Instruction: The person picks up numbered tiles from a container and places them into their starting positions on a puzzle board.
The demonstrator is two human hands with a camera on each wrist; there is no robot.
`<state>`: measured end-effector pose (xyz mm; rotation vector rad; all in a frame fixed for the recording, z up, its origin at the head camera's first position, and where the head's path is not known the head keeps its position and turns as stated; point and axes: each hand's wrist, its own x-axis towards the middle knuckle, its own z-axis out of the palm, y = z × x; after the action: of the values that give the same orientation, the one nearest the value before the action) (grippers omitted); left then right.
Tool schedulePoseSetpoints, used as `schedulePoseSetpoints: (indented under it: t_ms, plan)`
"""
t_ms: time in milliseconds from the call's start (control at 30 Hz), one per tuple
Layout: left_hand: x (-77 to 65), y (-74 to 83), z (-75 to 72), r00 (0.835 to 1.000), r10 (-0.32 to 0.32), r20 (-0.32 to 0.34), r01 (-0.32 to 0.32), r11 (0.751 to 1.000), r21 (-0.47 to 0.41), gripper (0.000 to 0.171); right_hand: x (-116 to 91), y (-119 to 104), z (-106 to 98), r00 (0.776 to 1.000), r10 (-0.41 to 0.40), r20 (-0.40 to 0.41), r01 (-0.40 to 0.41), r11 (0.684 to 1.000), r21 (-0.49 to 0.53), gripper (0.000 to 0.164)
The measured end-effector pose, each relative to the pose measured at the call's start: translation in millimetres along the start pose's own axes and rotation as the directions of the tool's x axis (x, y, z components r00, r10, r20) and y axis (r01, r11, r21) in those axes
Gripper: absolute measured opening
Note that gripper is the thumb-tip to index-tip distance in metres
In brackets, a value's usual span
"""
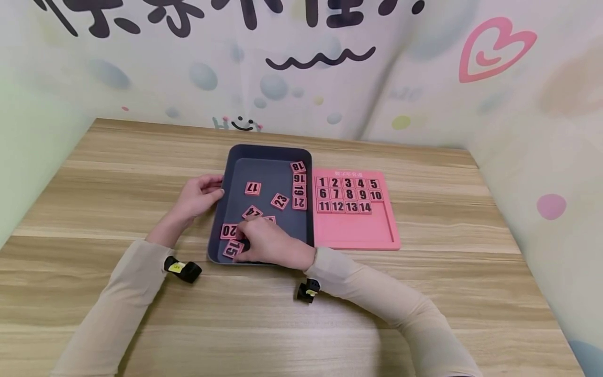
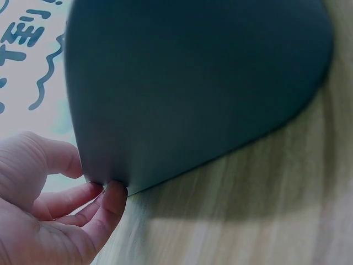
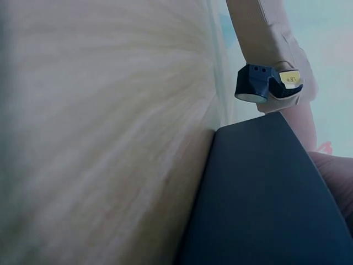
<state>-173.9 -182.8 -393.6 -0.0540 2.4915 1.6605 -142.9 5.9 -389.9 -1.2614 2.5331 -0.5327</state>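
A dark grey tray (image 1: pixel 270 170) holds several pink number tiles. My left hand (image 1: pixel 198 196) grips the tray's left side; in the left wrist view the thumb and fingers meet around its dark wall (image 2: pixel 193 99). Down in the tray's front left part, my right hand (image 1: pixel 273 243) pinches the tile 15 (image 1: pixel 232 249) between thumb and fingers. Just above that lies tile 20 (image 1: pixel 229 231), with tile 24 (image 1: pixel 252 211) behind the knuckles. Another tile is mostly hidden by this hand. The right wrist view has the tray's outer wall (image 3: pixel 265 187) in front of it.
Right of the tray lies a pink number board (image 1: pixel 353 230), with tiles 1 to 14 in rows. Tiles 17 (image 1: pixel 253 188) and 23 (image 1: pixel 280 201) lie mid-tray; tiles 18, 16, 19 and 21 (image 1: pixel 299 202) line its right wall. Beneath is a wooden table (image 1: pixel 447 220).
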Motion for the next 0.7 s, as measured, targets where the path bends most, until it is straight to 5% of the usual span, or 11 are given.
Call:
schedulePoseSetpoints:
  t_ms: [300, 700]
  plan:
    - [-0.2, 1.3, -0.7, 1.000, -0.009, 0.001, 0.009, 1.000, 0.006, 0.043, -0.2, 1.0, -1.2, 1.000, -0.006, 0.000, 0.006, 1.000, -0.006, 0.030]
    - [-0.6, 1.0, -0.6, 1.000, -0.015, 0.000, 0.015, 1.000, 0.002, 0.044, -16.5, 13.9, -20.9, 1.000, -0.013, -0.015, 0.016, 0.975, 0.224, 0.023]
